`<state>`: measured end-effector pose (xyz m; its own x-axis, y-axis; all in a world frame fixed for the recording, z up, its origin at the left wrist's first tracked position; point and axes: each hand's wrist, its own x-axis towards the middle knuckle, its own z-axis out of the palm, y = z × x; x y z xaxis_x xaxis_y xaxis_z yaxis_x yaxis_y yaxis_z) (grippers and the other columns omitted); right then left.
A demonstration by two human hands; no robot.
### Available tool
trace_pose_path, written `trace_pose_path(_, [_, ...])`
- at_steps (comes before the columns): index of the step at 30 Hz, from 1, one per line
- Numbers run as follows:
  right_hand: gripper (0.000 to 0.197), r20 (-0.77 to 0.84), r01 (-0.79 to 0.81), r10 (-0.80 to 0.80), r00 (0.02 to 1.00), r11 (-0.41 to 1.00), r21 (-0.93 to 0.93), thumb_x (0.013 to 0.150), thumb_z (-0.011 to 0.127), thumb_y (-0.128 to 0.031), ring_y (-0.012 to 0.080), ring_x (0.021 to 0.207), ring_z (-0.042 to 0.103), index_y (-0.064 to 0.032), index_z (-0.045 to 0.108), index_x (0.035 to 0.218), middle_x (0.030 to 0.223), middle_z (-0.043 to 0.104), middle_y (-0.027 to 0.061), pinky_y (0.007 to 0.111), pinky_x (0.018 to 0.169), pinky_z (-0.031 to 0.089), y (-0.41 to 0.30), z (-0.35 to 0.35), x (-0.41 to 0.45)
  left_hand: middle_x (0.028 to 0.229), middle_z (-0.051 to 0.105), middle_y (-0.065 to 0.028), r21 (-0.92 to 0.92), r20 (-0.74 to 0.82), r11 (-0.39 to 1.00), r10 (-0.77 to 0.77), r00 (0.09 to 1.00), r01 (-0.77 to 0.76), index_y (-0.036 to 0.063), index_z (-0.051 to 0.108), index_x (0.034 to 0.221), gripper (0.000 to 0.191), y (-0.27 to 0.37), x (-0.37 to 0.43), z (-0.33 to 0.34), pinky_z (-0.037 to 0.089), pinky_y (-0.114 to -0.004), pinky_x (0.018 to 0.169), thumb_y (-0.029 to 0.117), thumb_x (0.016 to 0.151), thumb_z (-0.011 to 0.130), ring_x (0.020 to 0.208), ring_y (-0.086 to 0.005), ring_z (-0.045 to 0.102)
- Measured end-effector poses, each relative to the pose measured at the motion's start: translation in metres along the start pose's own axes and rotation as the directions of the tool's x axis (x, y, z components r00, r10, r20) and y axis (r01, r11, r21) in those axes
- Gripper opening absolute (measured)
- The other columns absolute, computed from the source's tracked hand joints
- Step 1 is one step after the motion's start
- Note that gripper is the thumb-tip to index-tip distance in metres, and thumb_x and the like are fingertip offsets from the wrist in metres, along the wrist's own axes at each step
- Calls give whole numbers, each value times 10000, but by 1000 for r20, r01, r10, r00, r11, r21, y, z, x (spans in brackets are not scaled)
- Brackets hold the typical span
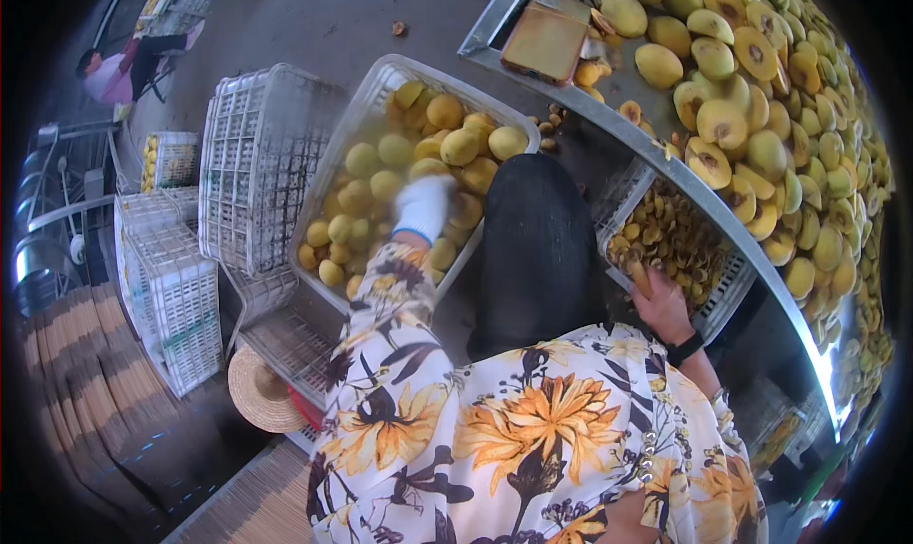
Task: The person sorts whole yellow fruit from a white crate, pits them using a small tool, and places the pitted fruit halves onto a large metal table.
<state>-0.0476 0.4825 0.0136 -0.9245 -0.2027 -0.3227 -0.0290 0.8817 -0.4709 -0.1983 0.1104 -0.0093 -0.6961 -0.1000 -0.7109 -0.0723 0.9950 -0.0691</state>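
Observation:
My left hand (422,203), in a white knit glove with a blue cuff edge, reaches into a white plastic crate (329,160) of whole yellow peaches (460,147). The glove is blurred, and its fingers are hard to make out among the fruit. My bare right hand (662,303) is at the near rim of a second plastic crate (722,296), which holds brown pits and scraps (674,234). A small yellow-brown piece (640,279) shows at the fingers; whether they grip it is unclear. Between the crates is my dark-trousered knee (538,237).
A metal-edged table (767,276) curves along the right, heaped with halved peaches (767,152). On its corner sits a tan box-like object (546,37). Stacked crates (239,166), a straw hat (265,393) and flattened cardboard (71,358) lie leftward. A person (118,73) sits far left.

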Motion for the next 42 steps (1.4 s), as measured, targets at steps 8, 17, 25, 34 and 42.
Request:
trace_pose_path(8, [373, -68, -15, 15, 998, 1000, 5, 796, 593, -257, 431, 696, 575, -11, 499, 1059, 750, 586, 249, 477, 631, 477, 13, -1, -2, 1023, 591, -131, -41, -295, 995, -101, 950, 93, 157, 524, 1091, 385, -41, 45, 20, 488, -415, 767, 350, 770, 613, 955, -323, 582])
trace_pose_path(17, [351, -60, -65, 70, 996, 995, 77, 787, 603, -249, 427, 762, 566, -8, 502, 1021, 829, 591, 243, 467, 660, 467, 13, 0, 1, 1009, 606, -163, -645, -623, 748, -634, 458, 156, 61, 545, 1034, 462, -70, -38, 6, 464, -411, 761, 318, 683, 700, 909, -350, 585])
trace_pose_path(25, [358, 0, 0, 0, 1000, 999, 32, 786, 608, -261, 432, 761, 553, -23, 510, 1034, 826, 584, 241, 486, 679, 455, 9, 8, 12, 744, 551, -94, -197, -561, 871, -476, 677, 450, 115, 481, 886, 261, -74, -18, 130, 516, -397, 559, 231, 724, 651, 780, -288, 632])
trace_pose_path(34, [376, -44, 76, -77, 996, 997, -32, 796, 597, -278, 426, 742, 553, -27, 510, 1062, 837, 582, 248, 483, 655, 461, 15, 12, 8, 1029, 574, -182, -446, -324, 866, -392, 861, 226, 85, 475, 1065, 446, -77, -57, 109, 472, -422, 750, 336, 749, 664, 929, -359, 569])
trace_pose_path(42, [301, -36, 121, -122, 992, 992, -36, 797, 588, -270, 408, 637, 553, -29, 498, 955, 682, 568, 228, 459, 585, 461, 3, 5, 15, 1040, 581, -143, -241, -253, 900, -419, 872, 362, 140, 514, 1074, 481, -64, -22, 46, 506, -458, 681, 467, 745, 641, 923, -308, 604])
